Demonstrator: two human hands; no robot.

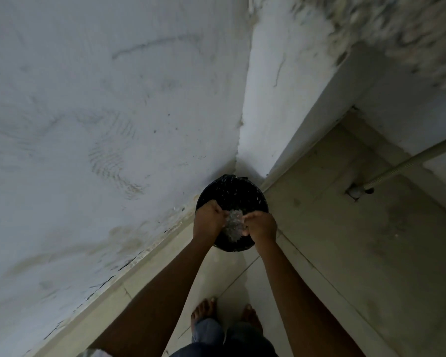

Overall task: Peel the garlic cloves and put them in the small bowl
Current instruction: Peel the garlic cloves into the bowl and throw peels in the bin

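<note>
— Down in the corner where two walls meet, what stands on the floor?

— A round, black-lined bin [232,191]. It sits right against the stained white wall [113,124], on pale floor tiles [345,253].

— And the hands?

— Both reach out over the bin's near rim. The left hand [207,219] curls its fingers round the left edge of a pale clump [233,225], and the right hand [262,226] pinches the right edge. So both grip it, and it hangs between them above the bin's mouth.

— Is that the garlic?

— Can't tell. It looks greyish and crumpled, and it's too blurred to say whether it is skins or cloves.

— Anything else?

— Two bare feet [204,311] stand on the tiles nearer the camera, with blue jeans [209,331] above them. A thin pipe [410,163] runs along the right-hand wall, well apart from the bin.
</note>
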